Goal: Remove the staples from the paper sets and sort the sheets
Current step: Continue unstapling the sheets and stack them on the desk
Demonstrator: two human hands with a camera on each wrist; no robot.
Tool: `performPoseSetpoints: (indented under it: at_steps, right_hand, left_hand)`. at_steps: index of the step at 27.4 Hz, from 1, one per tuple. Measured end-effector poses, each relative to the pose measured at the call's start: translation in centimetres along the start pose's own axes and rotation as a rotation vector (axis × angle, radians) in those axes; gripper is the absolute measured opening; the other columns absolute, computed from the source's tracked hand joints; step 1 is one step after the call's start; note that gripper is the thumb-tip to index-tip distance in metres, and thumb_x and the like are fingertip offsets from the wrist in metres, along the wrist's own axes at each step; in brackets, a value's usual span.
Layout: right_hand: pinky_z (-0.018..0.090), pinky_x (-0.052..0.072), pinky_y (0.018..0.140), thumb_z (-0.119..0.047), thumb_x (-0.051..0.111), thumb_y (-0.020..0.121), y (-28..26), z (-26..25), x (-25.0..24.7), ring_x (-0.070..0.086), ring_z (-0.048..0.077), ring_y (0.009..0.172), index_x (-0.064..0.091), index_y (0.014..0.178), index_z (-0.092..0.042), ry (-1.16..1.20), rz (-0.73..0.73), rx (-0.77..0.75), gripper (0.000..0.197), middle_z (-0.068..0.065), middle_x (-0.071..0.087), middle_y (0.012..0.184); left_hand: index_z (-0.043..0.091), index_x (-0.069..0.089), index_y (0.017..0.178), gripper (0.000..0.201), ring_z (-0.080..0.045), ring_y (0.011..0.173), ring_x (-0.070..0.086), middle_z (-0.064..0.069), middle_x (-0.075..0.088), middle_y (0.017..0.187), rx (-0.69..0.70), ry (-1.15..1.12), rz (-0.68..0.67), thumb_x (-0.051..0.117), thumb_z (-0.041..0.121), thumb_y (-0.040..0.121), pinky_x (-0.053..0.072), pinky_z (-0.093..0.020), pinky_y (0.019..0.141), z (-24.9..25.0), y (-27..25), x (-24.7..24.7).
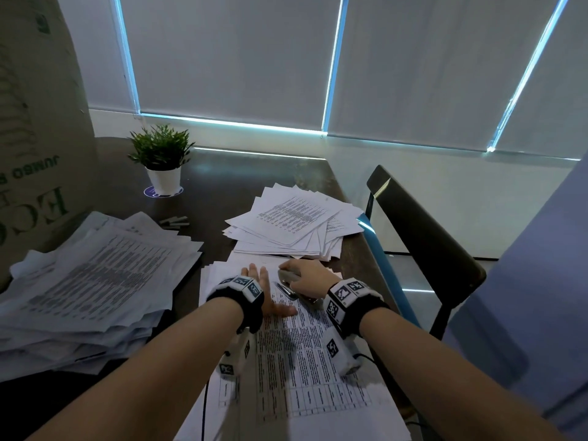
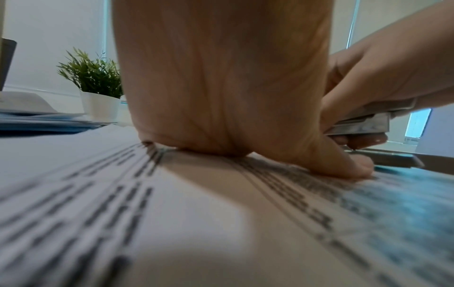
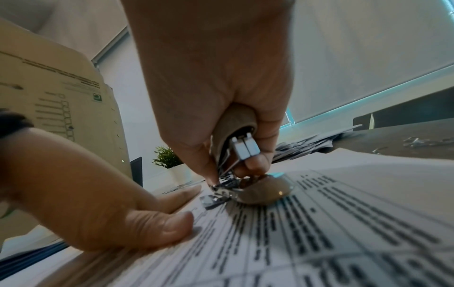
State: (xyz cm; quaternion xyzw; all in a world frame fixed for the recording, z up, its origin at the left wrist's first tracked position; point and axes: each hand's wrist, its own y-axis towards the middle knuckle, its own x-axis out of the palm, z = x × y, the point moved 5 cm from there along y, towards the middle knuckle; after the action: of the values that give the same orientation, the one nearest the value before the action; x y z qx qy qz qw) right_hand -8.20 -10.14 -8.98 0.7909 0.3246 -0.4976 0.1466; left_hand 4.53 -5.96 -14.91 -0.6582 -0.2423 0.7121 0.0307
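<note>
Pressing my flat, straight-fingered left hand (image 1: 266, 292) on the printed paper set (image 1: 296, 354), long axis running away from me; my right hand (image 1: 310, 276) grips the metal stapler (image 3: 242, 169), nose toward the sheet's far corner.

The cardboard box (image 1: 38, 122) bears upside-down green "JUMBO" and larger "ECO" lettering; the sheets' print is illegible.
</note>
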Motion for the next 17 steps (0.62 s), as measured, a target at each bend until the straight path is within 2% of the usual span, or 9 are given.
performPoseSetpoints:
  at_steps: [3, 5, 7, 9, 13, 17]
  right_hand:
    - [0.025, 0.038, 0.094, -0.014, 0.048, 0.097, 0.7, -0.2, 0.8, 0.049, 0.027, 0.125, 0.049, 0.139, -0.013, -0.052, 0.015, -0.013, 0.042, 0.011, 0.055, 0.137]
    - [0.035, 0.044, 0.097, -0.017, 0.049, 0.097, 1.1, -0.6, 1.7, 0.052, 0.031, 0.121, 0.047, 0.139, -0.013, -0.095, 0.045, -0.008, 0.042, 0.014, 0.055, 0.134]
    - [0.040, 0.049, 0.090, -0.020, 0.047, 0.099, 1.8, -0.8, 2.6, 0.057, 0.034, 0.111, 0.043, 0.140, -0.018, -0.124, 0.067, 0.030, 0.041, 0.017, 0.055, 0.129]
    - [0.038, 0.049, 0.084, -0.017, 0.044, 0.100, 2.5, -1.2, 3.3, 0.056, 0.035, 0.111, 0.041, 0.139, -0.019, -0.205, 0.052, 0.052, 0.040, 0.019, 0.054, 0.127]
    - [0.040, 0.047, 0.094, -0.013, 0.046, 0.098, 2.6, -2.2, 3.4, 0.052, 0.033, 0.121, 0.048, 0.132, -0.009, -0.380, 0.006, 0.028, 0.034, 0.016, 0.056, 0.129]
    - [0.040, 0.042, 0.097, -0.014, 0.037, 0.101, 2.6, -3.2, 3.0, 0.052, 0.033, 0.122, 0.051, 0.127, -0.002, -0.390, 0.059, 0.024, 0.031, 0.017, 0.056, 0.131]
  left_hand:
    - [0.012, -0.019, 0.149, 0.135, -0.035, 0.146, -0.012, -0.016, -0.023, 0.156, -0.017, -0.002, 0.002, 0.045, 0.092, 0.061, 0.004, -0.052, 0.117, 0.1, 0.2, 0.1]
    - [0.011, -0.018, 0.149, 0.132, -0.036, 0.146, -0.011, -0.017, -0.022, 0.156, -0.023, 0.011, 0.009, 0.045, 0.090, 0.064, 0.003, -0.051, 0.117, 0.1, 0.3, 0.2]
    - [0.009, -0.017, 0.149, 0.128, -0.037, 0.145, -0.011, -0.018, -0.019, 0.156, -0.020, 0.012, 0.026, 0.046, 0.086, 0.068, 0.003, -0.052, 0.117, 0.2, 0.5, 0.3]
    - [0.009, -0.016, 0.149, 0.123, -0.037, 0.145, -0.011, -0.018, -0.018, 0.157, -0.015, 0.008, 0.042, 0.048, 0.081, 0.073, 0.002, -0.051, 0.117, 0.2, 0.5, 0.3]
    - [0.010, -0.016, 0.150, 0.114, -0.036, 0.146, -0.010, -0.017, -0.018, 0.157, -0.010, 0.001, 0.032, 0.049, 0.072, 0.080, 0.002, -0.050, 0.118, 0.2, 0.2, 0.1]
    - [0.009, -0.017, 0.150, 0.112, -0.037, 0.145, -0.011, -0.019, -0.018, 0.157, 0.002, 0.000, 0.038, 0.050, 0.069, 0.082, 0.002, -0.051, 0.118, 0.1, -0.1, 0.4]
